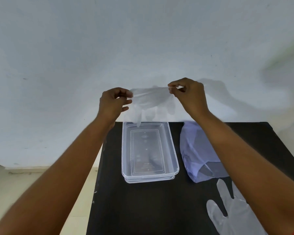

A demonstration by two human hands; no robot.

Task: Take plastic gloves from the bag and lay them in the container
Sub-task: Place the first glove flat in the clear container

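Observation:
A thin clear plastic glove (149, 100) hangs stretched between both hands, above the far end of the container. My left hand (115, 102) pinches its left cuff corner and my right hand (188, 94) pinches the right corner. The glove's fingers dangle down, one tip reaching the far rim of the clear rectangular container (174, 155), which stands on the black table with nothing visible inside. A bluish translucent bag (193, 150) lies right of the container, partly behind my right forearm. A second clear glove (227, 212) lies flat on the table at the near right.
The black table (143, 209) stands against a pale wall (143, 48). Its left edge runs just left of the container, with light floor (24, 184) beyond. Bare black surface lies in front of the container.

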